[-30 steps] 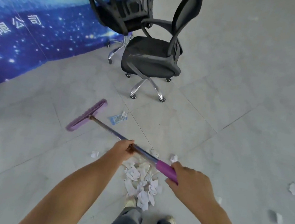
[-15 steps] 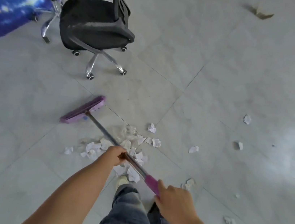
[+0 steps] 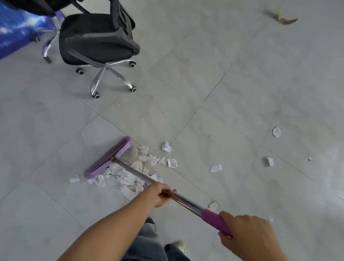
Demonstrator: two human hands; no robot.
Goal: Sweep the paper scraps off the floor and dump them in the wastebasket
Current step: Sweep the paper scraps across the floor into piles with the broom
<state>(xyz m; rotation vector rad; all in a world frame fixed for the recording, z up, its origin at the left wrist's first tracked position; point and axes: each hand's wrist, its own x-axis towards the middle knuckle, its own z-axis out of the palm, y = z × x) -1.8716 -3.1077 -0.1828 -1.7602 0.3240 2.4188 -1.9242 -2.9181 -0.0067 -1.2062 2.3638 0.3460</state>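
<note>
Both hands grip the broom (image 3: 159, 184): the left hand (image 3: 156, 194) closed around its metal shaft, the right hand (image 3: 249, 236) closed on the purple grip. The purple broom head (image 3: 108, 158) rests on the floor (image 3: 33, 133), touching a pile of paper scraps (image 3: 134, 173); loose scraps (image 3: 215, 168) lie farther from it, away from the office chair (image 3: 98, 36).

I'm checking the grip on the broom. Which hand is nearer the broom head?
Left. The left hand grips the metal shaft closer to the broom head; the right hand holds the purple grip at the far end.
</note>
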